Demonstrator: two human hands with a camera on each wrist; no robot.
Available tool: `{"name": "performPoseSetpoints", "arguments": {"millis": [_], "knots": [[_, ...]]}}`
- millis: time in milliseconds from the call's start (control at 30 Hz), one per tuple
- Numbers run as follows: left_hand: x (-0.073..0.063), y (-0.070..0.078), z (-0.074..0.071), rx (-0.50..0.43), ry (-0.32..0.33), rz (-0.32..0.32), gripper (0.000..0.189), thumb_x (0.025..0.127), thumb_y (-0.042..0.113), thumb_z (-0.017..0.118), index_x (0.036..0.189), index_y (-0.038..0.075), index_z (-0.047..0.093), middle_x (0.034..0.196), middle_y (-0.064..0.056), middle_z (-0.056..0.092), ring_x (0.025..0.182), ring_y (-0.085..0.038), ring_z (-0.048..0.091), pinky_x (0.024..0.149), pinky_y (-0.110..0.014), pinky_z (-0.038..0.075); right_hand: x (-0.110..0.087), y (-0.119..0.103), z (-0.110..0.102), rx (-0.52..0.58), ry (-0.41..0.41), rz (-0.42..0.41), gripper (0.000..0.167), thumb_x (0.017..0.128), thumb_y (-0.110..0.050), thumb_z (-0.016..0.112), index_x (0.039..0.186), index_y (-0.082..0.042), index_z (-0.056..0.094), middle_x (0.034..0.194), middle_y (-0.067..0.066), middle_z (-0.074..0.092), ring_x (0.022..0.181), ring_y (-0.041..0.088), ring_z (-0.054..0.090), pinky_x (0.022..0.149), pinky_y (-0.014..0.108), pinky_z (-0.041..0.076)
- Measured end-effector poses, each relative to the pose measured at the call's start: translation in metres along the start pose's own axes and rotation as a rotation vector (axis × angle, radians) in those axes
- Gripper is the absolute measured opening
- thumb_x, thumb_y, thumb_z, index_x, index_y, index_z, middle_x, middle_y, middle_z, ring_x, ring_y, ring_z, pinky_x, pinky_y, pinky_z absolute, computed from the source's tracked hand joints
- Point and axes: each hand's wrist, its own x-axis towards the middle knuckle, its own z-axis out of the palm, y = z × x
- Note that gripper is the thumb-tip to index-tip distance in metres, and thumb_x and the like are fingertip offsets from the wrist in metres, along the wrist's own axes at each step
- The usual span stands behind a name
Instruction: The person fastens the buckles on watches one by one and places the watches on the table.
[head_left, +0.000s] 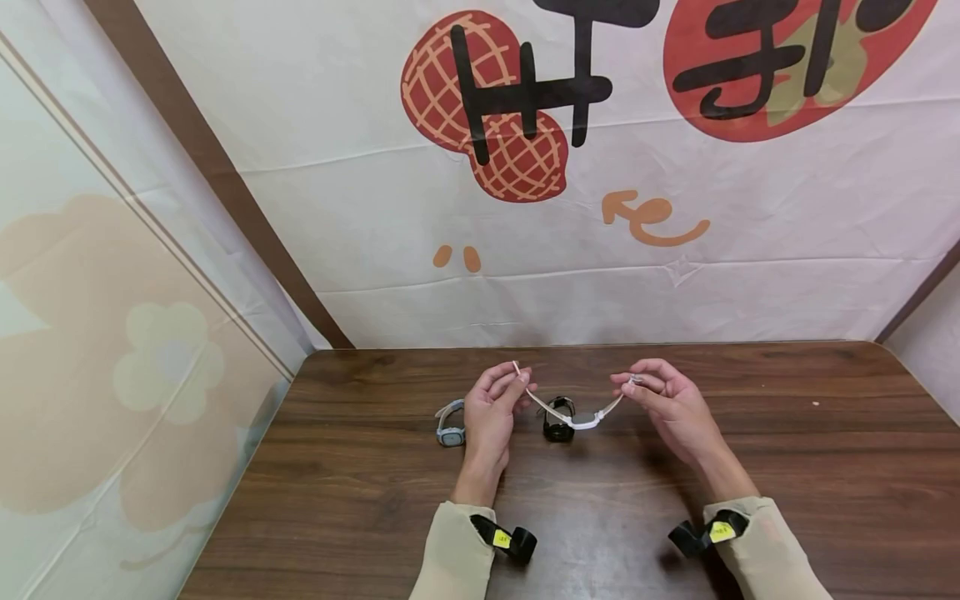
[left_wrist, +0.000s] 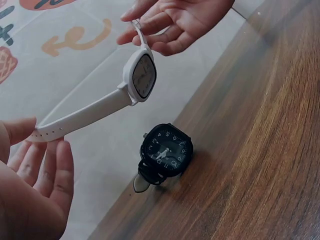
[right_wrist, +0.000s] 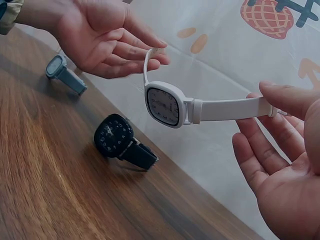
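A white wristwatch [right_wrist: 164,105] with a squarish dial hangs above the table, its strap unfastened and stretched between both hands. My left hand [head_left: 491,417] pinches the strap end with the punched holes, between thumb and fingers. At the buckle end, my right hand [head_left: 678,412] grips the strap [right_wrist: 232,109] the same way. Below the white watch, a black wristwatch [left_wrist: 167,150] with white numerals stands on the table, its strap looped behind it. Left of my left hand sits a light blue wristwatch [head_left: 451,435], partly hidden by that hand in the head view.
The brown wooden table [head_left: 337,500] meets a white printed cloth [head_left: 360,208] at its back edge. A pale curtain with a flower print [head_left: 172,358] hangs along the left side. A tiny white speck [head_left: 815,403] lies at the right of the table.
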Motion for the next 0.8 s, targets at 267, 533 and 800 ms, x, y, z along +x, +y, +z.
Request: {"name": "performPoseSetpoints", "arguments": {"millis": [267, 533, 800], "knots": [[-0.001, -0.001, 0.001, 0.011, -0.023, -0.008, 0.021, 0.090, 0.000, 0.069, 0.110, 0.000, 0.063, 0.092, -0.008, 0.075, 0.077, -0.015, 0.072, 0.084, -0.043, 0.056, 0.000, 0.007, 0.002, 0.091, 0.048, 0.026, 0.021, 0.097, 0.011, 0.050, 0.108, -0.006, 0.056, 0.105, 0.008, 0.075, 0.093, 0.014, 0.070, 0.079, 0.021, 0.053], [-0.002, -0.003, 0.001, 0.026, -0.043, -0.035, 0.021, 0.090, 0.003, 0.070, 0.111, 0.001, 0.064, 0.096, -0.014, 0.074, 0.079, -0.015, 0.072, 0.078, -0.035, 0.058, -0.001, 0.013, 0.004, 0.121, 0.099, 0.049, 0.022, 0.097, 0.011, 0.052, 0.107, -0.007, 0.059, 0.100, 0.007, 0.075, 0.090, 0.014, 0.070, 0.077, 0.021, 0.053], [0.000, -0.003, 0.001, 0.054, -0.038, -0.055, 0.023, 0.090, 0.004, 0.071, 0.112, 0.001, 0.064, 0.097, -0.016, 0.073, 0.079, -0.016, 0.072, 0.072, -0.028, 0.058, 0.000, 0.015, 0.008, 0.112, 0.197, 0.076, 0.018, 0.097, 0.006, 0.054, 0.106, -0.006, 0.064, 0.094, 0.004, 0.076, 0.086, 0.011, 0.069, 0.071, 0.020, 0.052]]}}
